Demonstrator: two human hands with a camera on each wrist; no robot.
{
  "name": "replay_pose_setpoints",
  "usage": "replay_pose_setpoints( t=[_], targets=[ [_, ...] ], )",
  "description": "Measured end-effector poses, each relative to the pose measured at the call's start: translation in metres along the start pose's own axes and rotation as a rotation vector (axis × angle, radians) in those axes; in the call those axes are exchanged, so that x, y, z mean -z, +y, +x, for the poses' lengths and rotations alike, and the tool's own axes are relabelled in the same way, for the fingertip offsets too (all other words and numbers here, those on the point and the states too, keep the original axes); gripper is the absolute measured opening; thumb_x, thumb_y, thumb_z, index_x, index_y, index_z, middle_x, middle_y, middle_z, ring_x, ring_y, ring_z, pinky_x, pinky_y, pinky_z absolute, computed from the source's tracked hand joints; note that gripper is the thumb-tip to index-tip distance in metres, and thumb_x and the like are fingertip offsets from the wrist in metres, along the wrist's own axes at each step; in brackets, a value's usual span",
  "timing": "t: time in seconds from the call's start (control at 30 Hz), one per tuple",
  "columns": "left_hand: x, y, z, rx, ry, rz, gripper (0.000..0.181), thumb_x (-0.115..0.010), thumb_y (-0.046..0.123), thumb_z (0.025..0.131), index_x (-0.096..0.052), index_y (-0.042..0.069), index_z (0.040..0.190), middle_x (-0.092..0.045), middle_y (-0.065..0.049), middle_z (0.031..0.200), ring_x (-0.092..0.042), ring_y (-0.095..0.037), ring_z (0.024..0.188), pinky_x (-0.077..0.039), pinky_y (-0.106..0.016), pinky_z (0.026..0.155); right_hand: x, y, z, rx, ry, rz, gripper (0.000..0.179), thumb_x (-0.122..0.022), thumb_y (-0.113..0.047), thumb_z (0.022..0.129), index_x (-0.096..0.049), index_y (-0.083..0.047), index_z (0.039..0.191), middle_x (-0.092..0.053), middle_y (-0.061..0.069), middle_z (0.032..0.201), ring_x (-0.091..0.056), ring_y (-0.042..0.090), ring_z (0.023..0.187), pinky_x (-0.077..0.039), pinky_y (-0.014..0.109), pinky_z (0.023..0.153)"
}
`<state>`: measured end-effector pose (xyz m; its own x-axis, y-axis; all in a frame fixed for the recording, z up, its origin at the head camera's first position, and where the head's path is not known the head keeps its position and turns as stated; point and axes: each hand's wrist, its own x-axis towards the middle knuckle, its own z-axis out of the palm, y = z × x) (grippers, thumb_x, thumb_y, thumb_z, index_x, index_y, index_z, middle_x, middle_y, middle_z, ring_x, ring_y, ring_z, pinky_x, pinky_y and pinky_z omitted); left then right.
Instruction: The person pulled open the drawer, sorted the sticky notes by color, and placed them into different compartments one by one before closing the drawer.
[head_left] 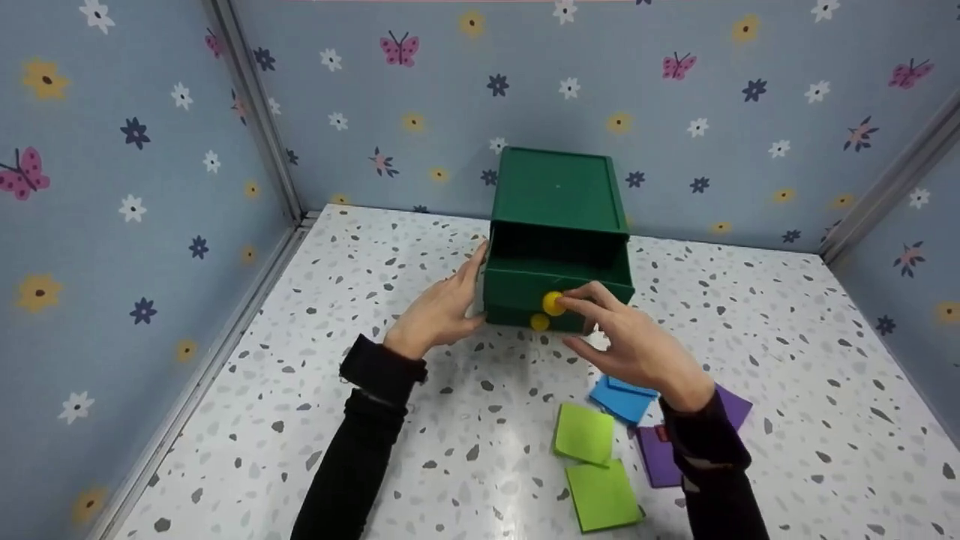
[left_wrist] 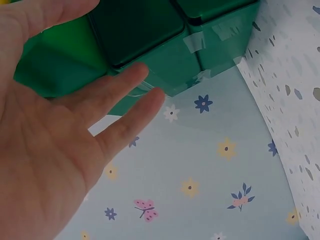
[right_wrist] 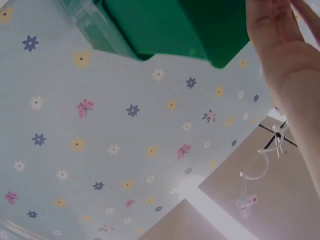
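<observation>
A green two-drawer box point(head_left: 556, 196) stands on the speckled tabletop point(head_left: 300, 420) near the back wall. Its upper drawer point(head_left: 556, 279) is pulled out and looks dark inside. Each drawer front carries a yellow knob. My right hand point(head_left: 592, 319) touches the upper knob point(head_left: 553, 303) with curved fingertips, the thumb apart below it. The lower knob point(head_left: 539, 322) sits just beneath. My left hand point(head_left: 461, 296) lies flat against the box's left side, fingers straight. The left wrist view shows that palm point(left_wrist: 75, 130) against the green box point(left_wrist: 150, 35). The right wrist view shows my right hand point(right_wrist: 280, 50) beside the green box point(right_wrist: 175, 25).
Several paper squares lie near my right forearm: two lime green point(head_left: 583, 433) point(head_left: 604, 495), one blue point(head_left: 622, 397), and purple ones point(head_left: 660, 454). Flowered blue walls point(head_left: 135, 225) close in the table on the left, back and right.
</observation>
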<state>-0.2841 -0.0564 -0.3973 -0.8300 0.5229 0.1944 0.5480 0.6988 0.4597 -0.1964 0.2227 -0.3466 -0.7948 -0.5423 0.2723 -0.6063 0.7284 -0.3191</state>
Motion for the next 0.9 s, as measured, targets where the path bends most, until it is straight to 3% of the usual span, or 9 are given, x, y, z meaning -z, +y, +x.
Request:
replay_pose_setpoints(
  t=[0.13,0.23,0.3,0.4,0.53,0.63,0.73,0.9],
  targets=[
    [0.004,0.001,-0.001,-0.008,-0.020,-0.024,0.101,-0.070,0.014,0.089,0.000,0.008,0.161,-0.024,-0.018,0.165,-0.065,-0.038,0.105,-0.054,-0.046,0.100,0.020,0.022,-0.011,-0.020,-0.001,0.102,0.028,-0.069,-0.020,0.094,-0.066,-0.015,0.121,-0.067,-0.001,0.117,-0.060,0.009,0.091,-0.053,0.023,0.081],
    [0.007,0.002,-0.002,-0.007,-0.034,-0.026,0.099,-0.070,0.014,0.089,-0.001,0.008,0.161,-0.026,-0.019,0.164,-0.064,-0.039,0.112,-0.052,-0.046,0.102,0.030,0.045,-0.018,-0.171,-0.052,0.141,0.021,-0.072,-0.018,0.092,-0.068,-0.011,0.111,-0.069,0.003,0.101,-0.059,0.012,0.083,-0.051,0.021,0.072],
    [0.008,0.003,-0.003,-0.007,-0.041,-0.027,0.099,-0.070,0.014,0.089,-0.002,0.008,0.161,-0.026,-0.019,0.164,-0.063,-0.039,0.115,-0.052,-0.046,0.103,0.033,0.060,-0.021,-0.301,-0.132,0.157,0.027,-0.076,-0.019,0.089,-0.066,-0.006,0.110,-0.067,0.009,0.098,-0.059,0.016,0.083,-0.050,0.023,0.069],
    [0.010,0.003,-0.001,-0.021,-0.040,-0.019,0.098,-0.069,0.014,0.090,-0.002,0.007,0.161,-0.026,-0.019,0.164,-0.062,-0.038,0.117,-0.051,-0.046,0.104,0.028,0.084,-0.020,-0.500,-0.281,0.163,0.054,-0.083,-0.026,0.080,-0.059,-0.001,0.121,-0.063,0.020,0.109,-0.060,0.028,0.092,-0.053,0.032,0.073],
    [0.015,0.004,0.001,-0.048,-0.021,-0.004,0.098,-0.069,0.013,0.090,-0.002,0.005,0.161,-0.023,-0.018,0.165,-0.061,-0.038,0.118,-0.052,-0.045,0.103,0.008,0.107,-0.011,-0.756,-0.485,0.090,0.095,-0.091,-0.041,0.066,-0.046,-0.009,0.143,-0.048,0.028,0.144,-0.055,0.043,0.119,-0.053,0.053,0.088],
    [0.016,0.006,0.000,-0.065,-0.017,0.006,0.098,-0.069,0.012,0.090,-0.001,0.005,0.161,-0.021,-0.018,0.166,-0.062,-0.037,0.117,-0.054,-0.044,0.099,-0.015,0.116,-0.005,-0.904,-0.578,0.036,0.105,-0.095,-0.042,0.058,-0.046,-0.016,0.146,-0.043,0.026,0.151,-0.052,0.046,0.125,-0.052,0.060,0.090],
    [0.014,0.007,-0.003,-0.066,-0.025,0.007,0.098,-0.068,0.011,0.090,-0.001,0.005,0.161,-0.019,-0.018,0.166,-0.064,-0.037,0.111,-0.057,-0.042,0.091,-0.037,0.118,0.001,-0.948,-0.602,-0.019,0.098,-0.098,-0.034,0.054,-0.052,-0.013,0.138,-0.055,0.026,0.137,-0.058,0.040,0.114,-0.056,0.056,0.084],
    [0.012,0.010,-0.006,-0.030,-0.057,-0.002,0.097,-0.067,0.013,0.091,0.001,0.007,0.161,-0.015,-0.016,0.167,-0.067,-0.034,0.095,-0.059,-0.040,0.082,-0.058,0.118,0.004,-0.865,-0.621,-0.152,0.087,-0.097,-0.027,0.056,-0.054,-0.006,0.128,-0.057,0.022,0.118,-0.054,0.035,0.103,-0.056,0.052,0.078]
  ],
)
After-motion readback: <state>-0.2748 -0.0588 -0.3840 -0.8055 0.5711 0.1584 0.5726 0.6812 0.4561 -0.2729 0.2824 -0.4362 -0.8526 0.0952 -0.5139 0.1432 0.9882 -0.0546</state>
